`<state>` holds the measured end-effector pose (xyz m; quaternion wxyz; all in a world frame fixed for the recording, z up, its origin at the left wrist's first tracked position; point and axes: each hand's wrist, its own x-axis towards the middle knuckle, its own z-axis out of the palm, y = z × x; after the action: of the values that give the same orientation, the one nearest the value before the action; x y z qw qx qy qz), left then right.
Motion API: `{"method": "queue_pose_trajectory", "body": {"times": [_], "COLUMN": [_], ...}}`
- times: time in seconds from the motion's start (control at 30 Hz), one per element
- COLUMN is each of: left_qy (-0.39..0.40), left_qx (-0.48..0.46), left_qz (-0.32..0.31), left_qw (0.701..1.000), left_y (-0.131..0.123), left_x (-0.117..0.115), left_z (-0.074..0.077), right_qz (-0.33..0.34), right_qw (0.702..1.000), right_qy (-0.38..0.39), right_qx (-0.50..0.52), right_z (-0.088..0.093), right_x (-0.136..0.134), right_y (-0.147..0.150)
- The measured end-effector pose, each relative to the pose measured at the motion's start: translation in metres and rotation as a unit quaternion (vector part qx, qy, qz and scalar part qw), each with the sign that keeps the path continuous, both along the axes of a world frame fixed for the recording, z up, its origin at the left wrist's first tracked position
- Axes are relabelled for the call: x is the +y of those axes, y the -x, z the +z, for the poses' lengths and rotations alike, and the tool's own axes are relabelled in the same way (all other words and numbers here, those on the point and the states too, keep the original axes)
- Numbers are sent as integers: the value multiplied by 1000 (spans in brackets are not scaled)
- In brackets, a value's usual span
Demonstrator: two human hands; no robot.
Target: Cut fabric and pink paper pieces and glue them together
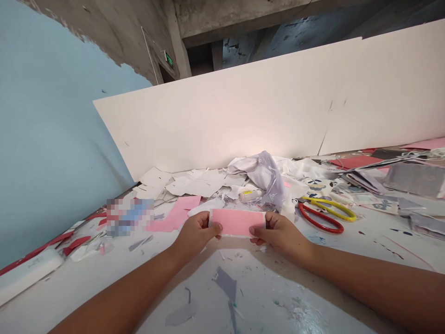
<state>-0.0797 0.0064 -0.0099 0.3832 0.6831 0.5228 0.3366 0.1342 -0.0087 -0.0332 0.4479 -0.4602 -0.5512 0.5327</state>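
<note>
A small pink rectangle (238, 222), paper or card with a thin pale edging, is stretched level between my two hands just above the table. My left hand (198, 230) pinches its left end, thumb on the pink face. At the opposite end my right hand (278, 233) grips it the same way; the fingers behind are partly hidden. Close beyond my hands lie a small white bottle with a yellow label (249, 195) and a crumpled lilac-grey cloth (269, 178). Scissors with one red and one yellow handle (325, 215) rest to the right of my right hand.
White paper scraps (196, 183) and a pink sheet (182, 211) lie beyond my left hand. A grey cloth piece (413, 180) and red sheets (358, 162) are at the right. A white panel (243, 116) stands behind the table (271, 297); a blue wall (52, 139) is left.
</note>
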Motion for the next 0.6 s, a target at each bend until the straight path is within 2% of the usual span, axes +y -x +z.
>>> {"method": "queue_pose_trajectory", "body": {"times": [0.23,0.6], "left_qy": [-9,5], "left_qx": [8,0], "left_qz": [29,38], "left_qw": [1000,999], "left_y": [0,0], "left_x": [1,0], "left_z": [0,0], "right_qz": [-7,-22], "right_qw": [998,998], "right_qy": [33,43], "right_qx": [53,50], "right_z": [3,5], "right_x": [-3,-4], "right_y": [1,3]}}
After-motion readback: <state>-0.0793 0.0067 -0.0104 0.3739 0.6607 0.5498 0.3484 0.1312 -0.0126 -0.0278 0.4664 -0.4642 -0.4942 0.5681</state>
